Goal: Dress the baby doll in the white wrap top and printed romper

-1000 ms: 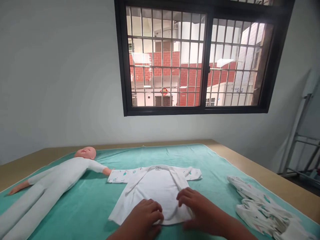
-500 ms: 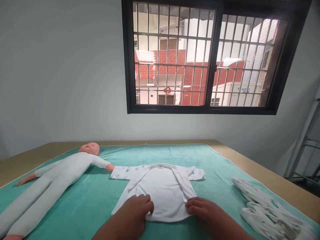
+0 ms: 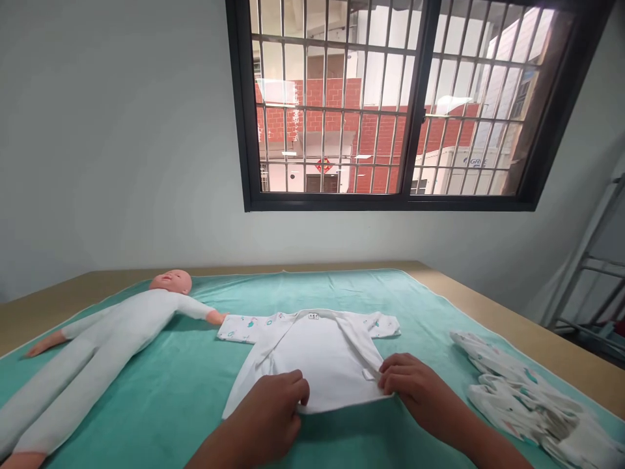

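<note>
Head view: we note the small white top (image 3: 327, 368) spread open on the green cloth (image 3: 170, 407), about midway between the table's (image 3: 471, 305) left and right edges, collar toward the far edge. Our right hand (image 3: 413, 389) pinches the hem's right-hand corner, thumb and fingers together; our left hand (image 3: 273, 410) has its fingers curled closed on the hem further left, the cloth drawn fairly straight between. We judge the fabric light, soft and limp, not fragile, apt to fold or slide on itself; best held at the hem corners or side seams, two-handed. The doll (image 3: 114, 332) lies along the left side, head by the far left corner, one hand at the left cuff; contact there is hard to tell. A crumpled patterned garment (image 3: 530, 397) lies near the right edge, its shape unreadable. Our left thumb's contact is hidden by the hand. The table's near edge and the doll's feet are cut off.
</note>
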Demonstrator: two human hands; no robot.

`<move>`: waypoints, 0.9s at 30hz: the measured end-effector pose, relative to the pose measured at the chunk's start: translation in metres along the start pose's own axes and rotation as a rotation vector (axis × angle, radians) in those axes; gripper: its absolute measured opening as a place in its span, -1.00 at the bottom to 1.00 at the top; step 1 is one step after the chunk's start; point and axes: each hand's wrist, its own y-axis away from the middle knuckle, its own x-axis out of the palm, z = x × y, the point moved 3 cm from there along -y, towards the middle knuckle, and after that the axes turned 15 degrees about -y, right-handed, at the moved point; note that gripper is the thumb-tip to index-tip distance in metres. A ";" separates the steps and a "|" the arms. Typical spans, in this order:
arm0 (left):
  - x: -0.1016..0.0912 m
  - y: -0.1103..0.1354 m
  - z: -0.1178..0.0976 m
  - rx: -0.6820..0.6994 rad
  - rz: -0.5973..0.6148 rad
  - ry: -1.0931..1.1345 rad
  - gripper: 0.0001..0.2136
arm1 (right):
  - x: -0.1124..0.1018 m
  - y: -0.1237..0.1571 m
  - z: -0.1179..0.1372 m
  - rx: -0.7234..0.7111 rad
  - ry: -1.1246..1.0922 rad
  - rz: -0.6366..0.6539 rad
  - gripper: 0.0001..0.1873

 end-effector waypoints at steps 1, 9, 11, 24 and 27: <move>0.002 0.000 -0.001 0.007 0.012 0.010 -0.75 | 0.001 0.000 -0.001 -0.005 0.005 -0.001 -0.57; 0.017 -0.010 0.017 -0.258 0.005 0.056 -0.78 | 0.003 0.002 -0.005 -0.089 0.097 -0.020 -0.57; 0.018 -0.012 0.035 -0.395 -0.100 0.043 -0.75 | 0.003 0.003 -0.004 -0.129 0.089 -0.056 -0.57; 0.081 0.019 0.206 -0.907 -0.207 -0.022 -0.59 | -0.012 0.018 -0.115 0.559 -0.008 -0.436 -0.44; 0.082 0.019 0.209 -0.950 -0.189 0.049 -0.59 | -0.013 0.021 -0.136 0.591 0.024 -0.365 -0.37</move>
